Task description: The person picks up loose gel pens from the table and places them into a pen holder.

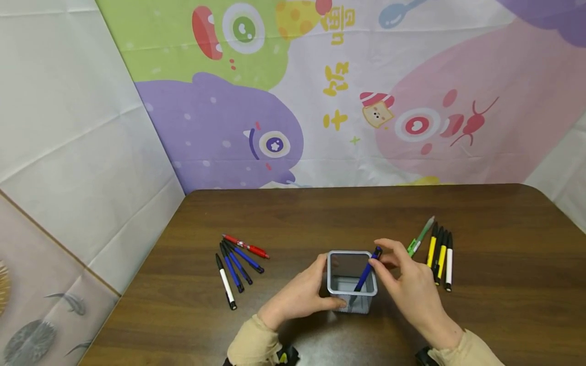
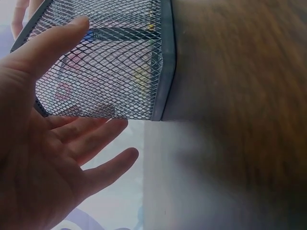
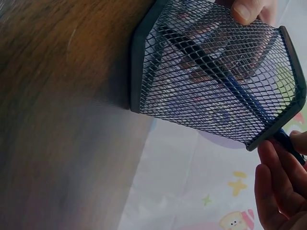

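Note:
A square mesh pen holder [image 1: 361, 305] with a pale rim stands upright on the table. My left hand [image 1: 299, 295] grips it from the left, thumb on the near wall and fingers along the side. In the left wrist view, the thumb lies against the mesh [image 2: 105, 76]. A blue pen with black ends [image 1: 364, 275] leans inside the holder, its upper end above the right rim. My right hand [image 1: 414, 287] pinches that upper end between thumb and fingers. Through the mesh in the right wrist view, the pen [image 3: 240, 93] slants down toward the bottom.
Left of the holder lie a red pen [image 1: 245, 246], several blue pens [image 1: 235, 269] and a white pen with black ends [image 1: 225, 282]. On the right are a green pen [image 1: 420, 238], yellow-and-black pens [image 1: 432, 251] and another white pen [image 1: 449, 264]. A patterned cloth [image 1: 339, 152] hangs behind the table.

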`<state>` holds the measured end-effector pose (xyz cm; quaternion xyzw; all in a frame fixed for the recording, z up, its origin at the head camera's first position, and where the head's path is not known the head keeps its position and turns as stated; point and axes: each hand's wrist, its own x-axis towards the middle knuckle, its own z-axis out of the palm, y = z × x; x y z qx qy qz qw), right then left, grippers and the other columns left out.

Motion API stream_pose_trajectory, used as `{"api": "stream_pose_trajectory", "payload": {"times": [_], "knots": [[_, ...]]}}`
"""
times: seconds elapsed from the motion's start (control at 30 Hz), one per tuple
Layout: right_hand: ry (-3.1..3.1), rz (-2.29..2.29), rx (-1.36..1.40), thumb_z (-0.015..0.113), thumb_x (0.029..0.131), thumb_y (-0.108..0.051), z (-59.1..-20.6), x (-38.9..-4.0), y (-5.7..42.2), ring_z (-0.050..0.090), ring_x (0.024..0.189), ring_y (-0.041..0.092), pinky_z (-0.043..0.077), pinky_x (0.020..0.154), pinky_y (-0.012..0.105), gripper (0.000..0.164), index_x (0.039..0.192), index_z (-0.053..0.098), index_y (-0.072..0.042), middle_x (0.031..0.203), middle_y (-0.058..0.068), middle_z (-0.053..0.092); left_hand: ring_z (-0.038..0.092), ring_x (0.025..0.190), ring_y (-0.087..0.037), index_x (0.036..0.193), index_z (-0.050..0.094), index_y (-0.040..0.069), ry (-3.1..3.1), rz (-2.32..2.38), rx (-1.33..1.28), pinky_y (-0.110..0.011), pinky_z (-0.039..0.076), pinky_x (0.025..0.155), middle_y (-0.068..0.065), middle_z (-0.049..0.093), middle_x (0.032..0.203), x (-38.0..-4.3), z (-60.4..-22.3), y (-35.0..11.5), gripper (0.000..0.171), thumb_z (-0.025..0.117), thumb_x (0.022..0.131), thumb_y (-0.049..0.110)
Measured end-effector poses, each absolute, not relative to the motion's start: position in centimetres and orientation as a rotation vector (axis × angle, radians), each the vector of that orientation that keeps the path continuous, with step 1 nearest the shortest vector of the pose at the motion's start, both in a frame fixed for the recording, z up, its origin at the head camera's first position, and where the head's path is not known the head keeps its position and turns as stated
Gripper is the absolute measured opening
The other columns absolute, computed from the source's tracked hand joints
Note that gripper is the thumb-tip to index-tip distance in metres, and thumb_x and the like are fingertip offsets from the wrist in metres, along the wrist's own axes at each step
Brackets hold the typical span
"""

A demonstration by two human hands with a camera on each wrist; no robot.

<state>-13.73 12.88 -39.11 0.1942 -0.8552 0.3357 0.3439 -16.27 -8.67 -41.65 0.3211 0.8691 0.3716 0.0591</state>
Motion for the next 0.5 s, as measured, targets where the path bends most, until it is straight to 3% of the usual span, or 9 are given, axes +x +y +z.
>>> {"api": "stream_pose_trajectory", "payload": {"times": [0.5], "knots": [[-2.177, 0.887, 0.484, 0.076, 0.068, -0.007, -39.58, -13.85, 12.8, 0.058, 0.066, 0.006, 0.044, 0.046, 0.019, 0.036, 0.101, 0.062, -0.011, 0.076, -0.004, 0.064, 0.05, 0.104, -0.012, 0.139, 0.023, 0.012, 2.65, 1.099, 0.944, -0.029, 0.042, 0.09, -0.009, 0.051, 0.12, -16.25, -41.75, -8.74, 0.087, 0.072, 0.073, 0.039]]}}
